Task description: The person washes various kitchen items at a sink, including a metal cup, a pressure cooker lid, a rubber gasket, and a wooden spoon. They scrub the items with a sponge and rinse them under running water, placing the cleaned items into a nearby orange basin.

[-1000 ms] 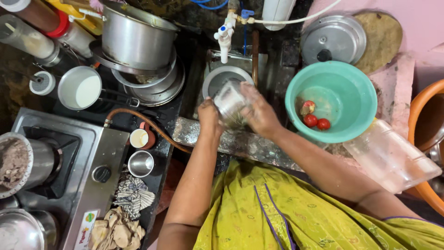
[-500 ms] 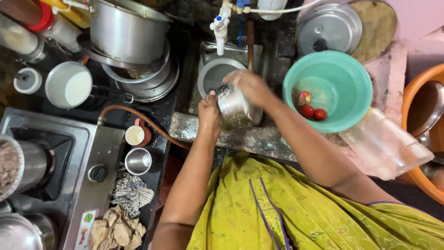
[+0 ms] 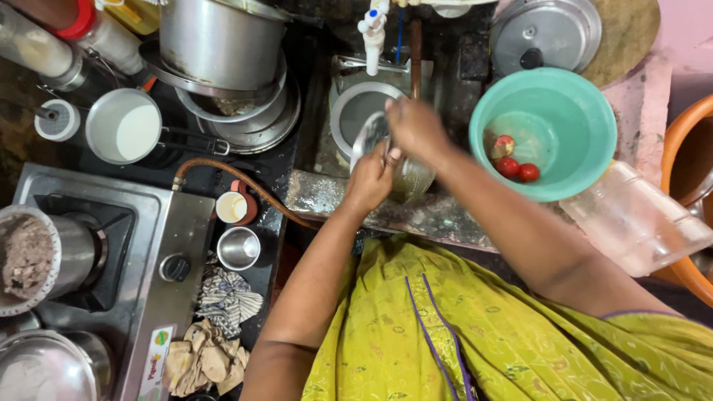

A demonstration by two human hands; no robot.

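Red tomatoes (image 3: 518,169) in teal basin (image 3: 587,119)

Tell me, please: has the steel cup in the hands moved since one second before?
Yes. The steel cup sat near the counter's front edge, away from the tap. Now both hands hold it closer under the tap, over the sink bowl.

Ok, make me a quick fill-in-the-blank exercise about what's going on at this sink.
1. Both hands, the left hand and the right hand, hold a steel ____ over the sink.
2. The small red fruits lie in a ____ basin.
3. The white tap stands ____ the hands in the picture.

Missing words: vessel; green; above
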